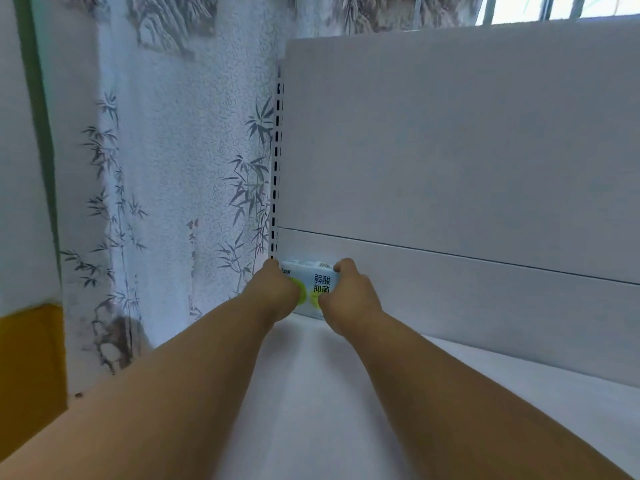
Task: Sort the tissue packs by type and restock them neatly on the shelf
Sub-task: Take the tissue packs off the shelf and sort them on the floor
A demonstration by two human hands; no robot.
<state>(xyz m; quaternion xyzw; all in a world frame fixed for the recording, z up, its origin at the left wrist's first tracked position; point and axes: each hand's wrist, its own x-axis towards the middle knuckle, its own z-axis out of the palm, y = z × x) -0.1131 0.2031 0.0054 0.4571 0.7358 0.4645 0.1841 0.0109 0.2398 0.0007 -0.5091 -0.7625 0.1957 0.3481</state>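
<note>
Both hands are holding one tissue pack in the back left corner of a white shelf.

The tissue pack (313, 287), white and pale blue with a green circle and dark printed characters, is standing upright on the shelf (311, 393), just beside the slotted upright (276, 168) and against the white back panel (467, 150). The left hand (273, 292) is curling its grip round the pack's left edge, fingers hidden behind it. The right hand (349, 292) is pinching the right edge, fingertips at the top corner and thumb on the front face. Both bare forearms are reaching forward over the shelf. A curtain (173, 168) printed with bamboo is hanging to the left of the shelf unit.
</note>
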